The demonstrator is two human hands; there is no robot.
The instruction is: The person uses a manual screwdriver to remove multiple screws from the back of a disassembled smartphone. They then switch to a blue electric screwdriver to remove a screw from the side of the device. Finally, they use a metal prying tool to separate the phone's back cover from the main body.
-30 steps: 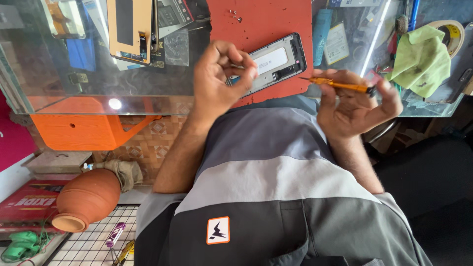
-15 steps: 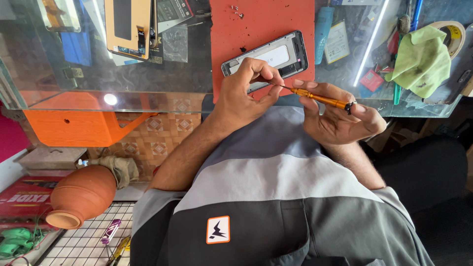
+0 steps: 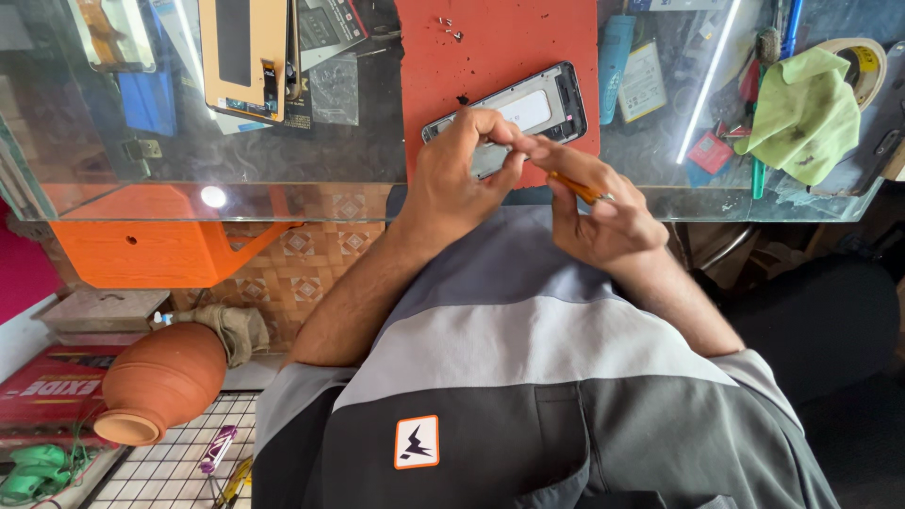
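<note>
Packages and labels: a flat red box (image 3: 52, 391) with white lettering lies at 8 o'clock on the floor; a square orange-edged white badge (image 3: 417, 441) with a dark emblem sits on the grey shirt at 6 o'clock; a pale card (image 3: 645, 80) and a small red packet (image 3: 708, 151) lie under the glass at 2 o'clock.
Phone frame: an opened dark phone body (image 3: 528, 108) with a pale inner panel lies tilted on the red mat (image 3: 490, 57) at 12 o'clock, its near end under the hands.
Left hand (image 3: 462, 174): fingers curled and pressed down on the near end of the phone body, touching it.
Right hand (image 3: 599, 212): thumb and fingers pinching an orange-handled tool (image 3: 575, 187), its tip hidden where the hands meet.
Surface: a glass counter (image 3: 283, 170) with shelves beneath; tiny screws (image 3: 451, 28) lie on the mat at 12 o'clock; a phone with a tan back (image 3: 243, 57) rests at 11 o'clock; a green cloth (image 3: 806, 113) at 2 o'clock.
Room: a clay pot (image 3: 160, 382) on its side at 8 o'clock, beside a wire grid (image 3: 170, 462); patterned tiles (image 3: 302, 264) below the counter.
</note>
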